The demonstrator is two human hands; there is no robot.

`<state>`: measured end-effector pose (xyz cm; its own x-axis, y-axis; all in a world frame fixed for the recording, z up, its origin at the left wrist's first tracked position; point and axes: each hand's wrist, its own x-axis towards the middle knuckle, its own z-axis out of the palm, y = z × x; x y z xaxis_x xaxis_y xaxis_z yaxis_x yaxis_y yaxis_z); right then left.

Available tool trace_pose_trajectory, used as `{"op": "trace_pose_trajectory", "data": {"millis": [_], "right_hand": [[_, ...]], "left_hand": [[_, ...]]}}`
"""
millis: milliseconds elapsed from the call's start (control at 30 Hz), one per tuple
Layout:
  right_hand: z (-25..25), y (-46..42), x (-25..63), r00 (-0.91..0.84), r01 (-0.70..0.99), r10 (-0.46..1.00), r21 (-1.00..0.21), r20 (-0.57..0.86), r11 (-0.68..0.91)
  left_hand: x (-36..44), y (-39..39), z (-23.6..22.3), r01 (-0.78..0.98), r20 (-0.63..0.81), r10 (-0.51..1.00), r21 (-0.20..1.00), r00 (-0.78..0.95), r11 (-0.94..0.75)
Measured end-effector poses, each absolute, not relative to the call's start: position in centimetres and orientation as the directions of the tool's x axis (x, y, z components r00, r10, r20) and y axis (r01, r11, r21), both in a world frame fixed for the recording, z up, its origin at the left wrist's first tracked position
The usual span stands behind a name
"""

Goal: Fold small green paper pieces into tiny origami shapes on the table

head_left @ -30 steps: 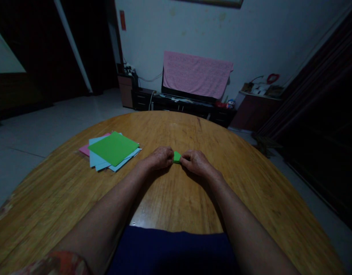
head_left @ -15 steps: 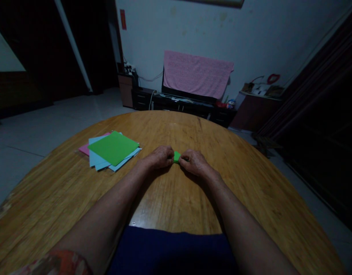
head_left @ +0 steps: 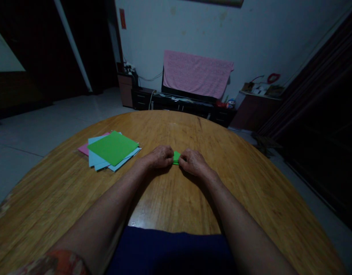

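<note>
Here, small green paper (head_left: 176, 157) clamped between left hand (head_left: 159, 157) and right hand (head_left: 193, 162); long axis seemingly front-to-back.

No writing can be read anywhere, even on the red wall strip (head_left: 122, 18).

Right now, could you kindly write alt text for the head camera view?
The left hand and right hand pinch a small green paper piece on a wooden table, beside a stack of colored paper.
</note>
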<state>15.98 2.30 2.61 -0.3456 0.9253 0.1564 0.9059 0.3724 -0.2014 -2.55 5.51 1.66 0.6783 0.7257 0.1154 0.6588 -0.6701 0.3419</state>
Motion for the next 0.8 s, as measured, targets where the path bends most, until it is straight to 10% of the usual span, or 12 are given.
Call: {"op": "trace_pose_trajectory", "data": {"millis": [800], "right_hand": [[1.66,2.66,15.94,-0.322,0.887,0.93,-0.287,0.176,0.362]], "left_hand": [[-3.08,5.87,1.28,0.72,0.125,0.767,0.277,0.63,-0.636]]}}
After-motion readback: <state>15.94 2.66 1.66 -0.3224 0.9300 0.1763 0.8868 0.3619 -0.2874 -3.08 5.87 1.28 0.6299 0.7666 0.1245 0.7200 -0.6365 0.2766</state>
